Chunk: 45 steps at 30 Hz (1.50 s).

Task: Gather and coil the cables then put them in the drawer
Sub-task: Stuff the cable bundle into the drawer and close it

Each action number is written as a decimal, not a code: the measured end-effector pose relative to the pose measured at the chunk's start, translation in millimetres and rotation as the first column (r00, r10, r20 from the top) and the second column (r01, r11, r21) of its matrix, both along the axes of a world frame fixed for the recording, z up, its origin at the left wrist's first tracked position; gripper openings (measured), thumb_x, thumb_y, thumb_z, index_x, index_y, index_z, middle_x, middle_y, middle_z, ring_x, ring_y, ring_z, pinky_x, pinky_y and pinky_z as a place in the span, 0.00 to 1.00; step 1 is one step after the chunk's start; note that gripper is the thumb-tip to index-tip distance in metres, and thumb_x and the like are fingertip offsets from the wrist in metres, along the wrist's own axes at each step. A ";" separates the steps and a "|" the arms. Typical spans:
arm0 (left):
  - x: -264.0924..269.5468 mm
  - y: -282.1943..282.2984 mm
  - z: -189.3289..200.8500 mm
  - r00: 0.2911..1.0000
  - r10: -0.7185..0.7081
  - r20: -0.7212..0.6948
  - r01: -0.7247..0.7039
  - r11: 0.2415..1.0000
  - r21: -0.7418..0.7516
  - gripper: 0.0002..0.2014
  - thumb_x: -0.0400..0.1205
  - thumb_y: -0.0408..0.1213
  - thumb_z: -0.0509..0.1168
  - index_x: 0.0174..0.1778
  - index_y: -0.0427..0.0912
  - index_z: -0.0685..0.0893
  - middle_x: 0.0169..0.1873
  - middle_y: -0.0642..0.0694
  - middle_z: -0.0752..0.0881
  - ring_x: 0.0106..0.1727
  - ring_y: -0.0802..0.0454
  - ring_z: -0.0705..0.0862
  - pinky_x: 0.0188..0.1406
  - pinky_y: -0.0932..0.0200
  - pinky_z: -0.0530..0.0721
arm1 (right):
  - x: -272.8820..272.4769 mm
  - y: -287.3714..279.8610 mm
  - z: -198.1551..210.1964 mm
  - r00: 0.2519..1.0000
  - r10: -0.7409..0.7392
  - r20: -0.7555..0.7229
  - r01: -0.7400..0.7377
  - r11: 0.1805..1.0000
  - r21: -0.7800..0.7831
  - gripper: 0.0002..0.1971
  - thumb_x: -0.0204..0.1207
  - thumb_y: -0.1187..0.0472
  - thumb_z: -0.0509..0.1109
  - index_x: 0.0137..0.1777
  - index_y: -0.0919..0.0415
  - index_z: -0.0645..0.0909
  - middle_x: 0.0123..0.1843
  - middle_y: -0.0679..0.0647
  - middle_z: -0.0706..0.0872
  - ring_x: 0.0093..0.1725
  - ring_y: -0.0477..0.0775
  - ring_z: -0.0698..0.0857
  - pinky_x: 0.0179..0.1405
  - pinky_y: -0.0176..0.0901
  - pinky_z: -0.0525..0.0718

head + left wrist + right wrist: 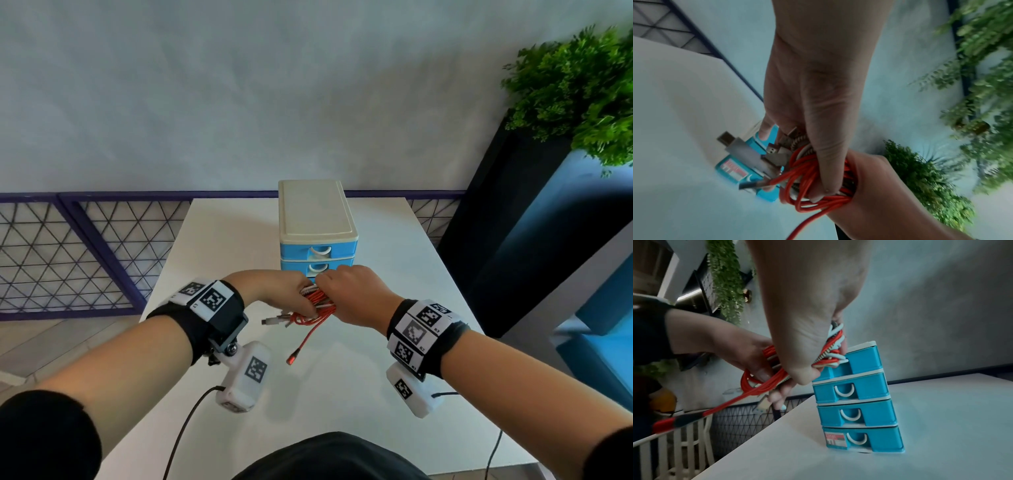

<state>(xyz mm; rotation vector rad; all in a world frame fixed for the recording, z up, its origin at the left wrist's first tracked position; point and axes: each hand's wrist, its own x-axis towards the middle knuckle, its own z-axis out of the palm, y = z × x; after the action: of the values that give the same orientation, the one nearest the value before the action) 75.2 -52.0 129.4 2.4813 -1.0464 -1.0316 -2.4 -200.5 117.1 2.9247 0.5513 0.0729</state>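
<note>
A bundle of red, white and braided cables (pixel 317 305) is held above the table, just in front of the blue drawer unit (pixel 317 240). My left hand (pixel 281 291) grips the bundle's left side, fingers curled round the coils (pixel 807 170). My right hand (pixel 349 294) grips the right side of the same bundle (pixel 830 352). Several plug ends (pixel 740 146) stick out to the left. One loose red end with its plug (pixel 292 359) hangs down toward the table. The small unit has stacked blue drawers (pixel 857 412) with white handles, all closed.
The white table (pixel 394 377) carries only the drawer unit, near its far edge. A wire-mesh fence (pixel 68 253) runs behind and left. A black planter with a green plant (pixel 582 89) stands at the right. Thin black wires (pixel 185 428) trail from the wrist cameras.
</note>
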 end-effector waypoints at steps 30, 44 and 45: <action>75.5 14.7 -1.8 0.864 0.166 0.476 -0.036 0.962 -0.271 0.14 0.82 0.31 0.59 0.62 0.44 0.81 0.59 0.46 0.80 0.58 0.45 0.81 0.59 0.42 0.80 | 54.2 -17.0 19.7 0.945 -0.230 -0.232 0.245 0.969 0.040 0.16 0.70 0.54 0.70 0.58 0.54 0.77 0.50 0.50 0.86 0.47 0.56 0.84 0.39 0.44 0.76; 72.0 6.5 -10.5 0.865 0.202 0.460 -0.087 0.962 -0.259 0.34 0.64 0.49 0.80 0.61 0.42 0.75 0.57 0.46 0.76 0.58 0.45 0.77 0.56 0.40 0.81 | 23.5 -57.3 84.9 0.859 -0.276 -0.431 0.434 0.839 0.329 0.13 0.66 0.60 0.75 0.49 0.53 0.78 0.35 0.47 0.85 0.32 0.48 0.84 0.31 0.35 0.80; 72.0 6.0 -9.0 0.871 0.196 0.451 -0.093 0.966 -0.240 0.37 0.63 0.49 0.80 0.63 0.41 0.73 0.59 0.45 0.75 0.59 0.44 0.77 0.58 0.40 0.80 | 26.0 -60.1 85.3 0.866 -0.312 -0.391 0.457 0.811 0.365 0.14 0.66 0.59 0.75 0.50 0.53 0.78 0.38 0.48 0.86 0.35 0.49 0.84 0.33 0.37 0.82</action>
<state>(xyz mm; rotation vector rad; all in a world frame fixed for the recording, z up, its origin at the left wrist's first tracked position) 147.3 -46.0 120.4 2.6385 -1.0057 -0.2464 23.6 -260.7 202.5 3.4653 -0.0703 -0.3770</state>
